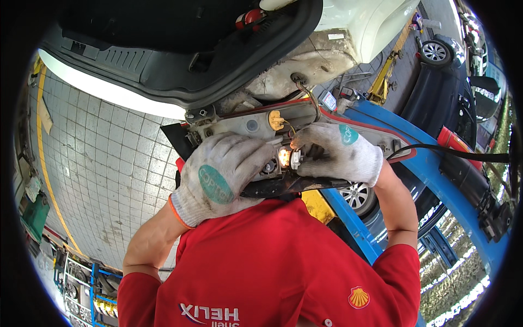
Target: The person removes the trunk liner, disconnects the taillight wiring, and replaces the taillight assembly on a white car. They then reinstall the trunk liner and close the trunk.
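Both my hands wear white knit gloves, grimy at the fingers. The back of a car's tail light [252,126], with a red edge, lies in front of my chest below the car's rear corner. My left hand [218,174] is closed over its left part, the fingertips beside the bulb opening. My right hand [338,152] has its fingers curled round a pale bulb holder [296,159] at that opening. A lit bulb [284,157] glows between the two hands. Above it, a yellow bulb holder [276,120] sits near wires [315,106] that run up into the car body.
The white car's rear opening [180,98] lies ahead, with a red object [250,19] inside. A blue lift beam [376,122] and a black hose [449,155] pass at the right. Beyond stands a dark car [436,98]. Tiled floor [109,158] spreads left, with a rack [79,283] lower left.
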Demonstrator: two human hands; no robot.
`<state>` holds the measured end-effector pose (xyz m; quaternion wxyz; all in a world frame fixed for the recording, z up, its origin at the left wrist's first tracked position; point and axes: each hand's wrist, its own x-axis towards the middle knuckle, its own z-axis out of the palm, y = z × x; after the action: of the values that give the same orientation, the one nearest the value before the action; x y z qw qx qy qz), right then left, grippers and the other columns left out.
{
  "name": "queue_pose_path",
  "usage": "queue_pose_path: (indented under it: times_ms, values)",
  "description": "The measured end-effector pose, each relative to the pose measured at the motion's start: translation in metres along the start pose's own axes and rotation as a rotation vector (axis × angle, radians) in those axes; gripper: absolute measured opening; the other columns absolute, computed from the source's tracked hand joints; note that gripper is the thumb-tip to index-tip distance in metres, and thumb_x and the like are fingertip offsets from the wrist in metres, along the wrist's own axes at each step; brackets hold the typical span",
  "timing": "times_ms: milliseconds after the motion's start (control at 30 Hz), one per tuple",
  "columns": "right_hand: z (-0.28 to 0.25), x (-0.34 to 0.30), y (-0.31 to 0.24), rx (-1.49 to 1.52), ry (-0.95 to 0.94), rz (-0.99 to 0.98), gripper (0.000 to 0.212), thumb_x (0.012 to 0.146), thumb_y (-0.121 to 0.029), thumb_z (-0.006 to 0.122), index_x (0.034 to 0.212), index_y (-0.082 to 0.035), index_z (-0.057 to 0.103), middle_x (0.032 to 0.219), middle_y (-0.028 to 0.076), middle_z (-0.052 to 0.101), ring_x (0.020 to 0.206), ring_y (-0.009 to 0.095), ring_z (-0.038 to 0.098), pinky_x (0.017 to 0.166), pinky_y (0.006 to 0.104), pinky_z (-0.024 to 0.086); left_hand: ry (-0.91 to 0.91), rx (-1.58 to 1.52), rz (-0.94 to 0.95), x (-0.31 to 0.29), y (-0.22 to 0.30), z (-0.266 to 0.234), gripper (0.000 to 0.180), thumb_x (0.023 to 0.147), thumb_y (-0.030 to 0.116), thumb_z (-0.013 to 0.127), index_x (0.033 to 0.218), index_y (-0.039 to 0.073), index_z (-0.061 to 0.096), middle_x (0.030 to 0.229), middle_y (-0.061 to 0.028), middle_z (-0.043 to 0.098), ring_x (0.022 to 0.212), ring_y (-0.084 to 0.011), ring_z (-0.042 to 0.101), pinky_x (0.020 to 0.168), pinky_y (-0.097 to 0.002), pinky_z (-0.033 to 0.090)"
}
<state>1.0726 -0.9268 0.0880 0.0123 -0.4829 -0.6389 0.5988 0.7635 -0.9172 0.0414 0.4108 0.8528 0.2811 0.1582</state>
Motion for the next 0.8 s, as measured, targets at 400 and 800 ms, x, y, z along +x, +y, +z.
queue_pose_path:
  times_ms: [400, 800]
  values:
    - [0.005, 0.007, -0.008, -0.005, -0.037, 0.142, 0.032, 0.102, -0.033, 0.081, 0.12, -0.007, 0.079, 0.105, 0.016, 0.079, 0.098, 0.032, 0.078, 0.086, 0.0416, 0.06, -0.027, -0.056, 0.008, -0.001, 0.0, 0.004, 0.079, 0.078, 0.058, 0.087, 0.137, 0.008, 0.072, 0.131, -0.0115, 0.076, 0.118, -0.0331, 0.073, 0.106, -0.0494, 0.056]
    - [0.03, -0.006, -0.01, 0.176, 0.014, 0.357, 0.033, 0.105, -0.026, 0.08, 0.129, -0.004, 0.075, 0.114, 0.014, 0.081, 0.106, 0.027, 0.079, 0.092, 0.0373, 0.061, -0.037, -0.022, 0.045, -0.017, -0.003, 0.018, 0.083, 0.076, 0.053, 0.085, 0.145, 0.009, 0.069, 0.131, -0.009, 0.072, 0.12, -0.0289, 0.071, 0.103, -0.0464, 0.059]
